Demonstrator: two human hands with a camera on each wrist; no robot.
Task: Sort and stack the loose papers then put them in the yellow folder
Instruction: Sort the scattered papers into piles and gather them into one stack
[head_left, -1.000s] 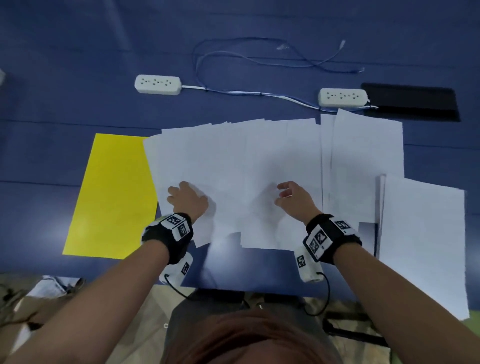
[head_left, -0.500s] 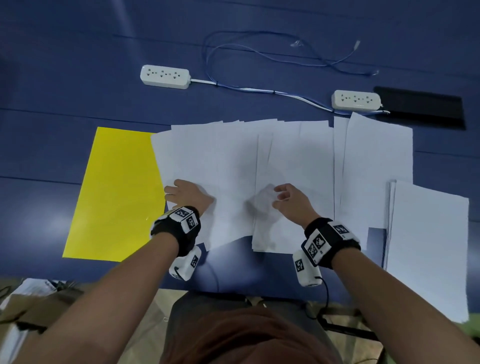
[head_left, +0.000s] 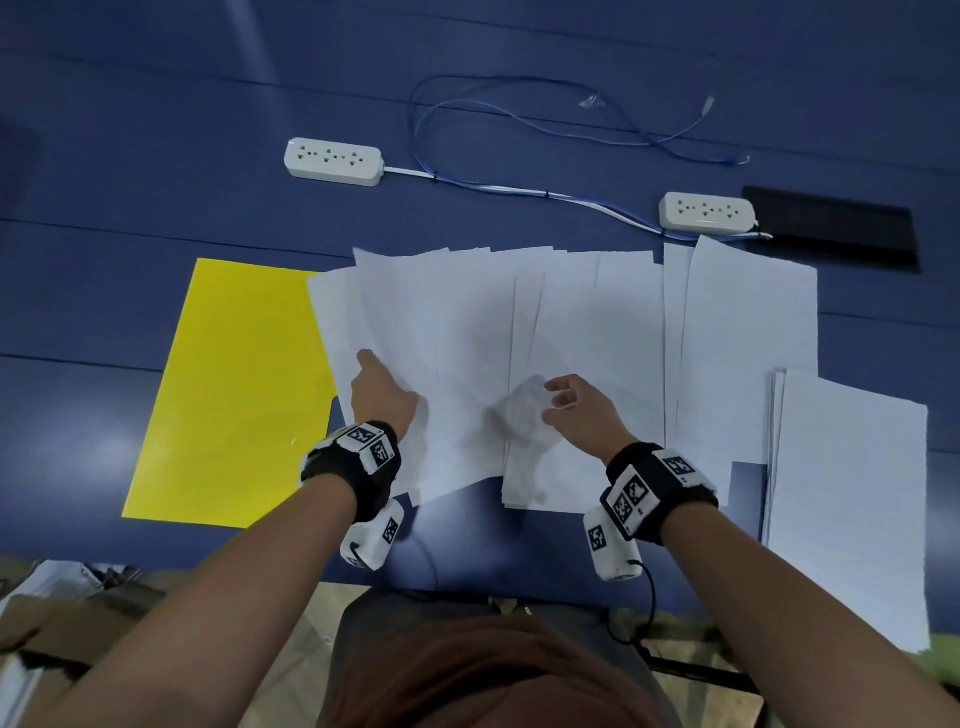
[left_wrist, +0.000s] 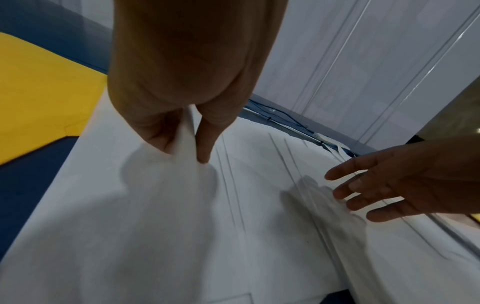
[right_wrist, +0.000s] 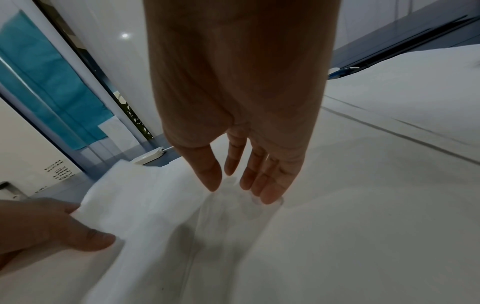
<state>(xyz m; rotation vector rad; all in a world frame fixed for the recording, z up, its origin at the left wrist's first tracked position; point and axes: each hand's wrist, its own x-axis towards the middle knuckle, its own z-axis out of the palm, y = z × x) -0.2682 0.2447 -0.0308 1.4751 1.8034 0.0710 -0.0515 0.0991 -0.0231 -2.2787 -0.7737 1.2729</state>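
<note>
A yellow folder (head_left: 228, 389) lies flat at the left of the blue table. Several loose white papers (head_left: 571, 332) overlap in a fan across the middle, their left edge covering the folder's right side. My left hand (head_left: 382, 387) pinches the left sheets of the fan; the left wrist view shows thumb and finger of this left hand (left_wrist: 187, 142) nipping a raised fold of paper (left_wrist: 161, 205). My right hand (head_left: 571, 410) hovers open over the middle sheets, and in the right wrist view its straight fingertips (right_wrist: 270, 195) touch the paper. A squared stack of papers (head_left: 847, 493) lies at the right.
Two white power strips (head_left: 334, 161) (head_left: 706, 210) and a looping blue cable (head_left: 519, 109) lie behind the papers. A flat black object (head_left: 831, 228) sits at the back right. The table's near edge (head_left: 493, 582) runs just in front of my wrists.
My left hand went from lying on the left sheets to pinching them up, its thumb now further forward. The right hand's fingers lifted and opened. The fanned sheets drew closer together.
</note>
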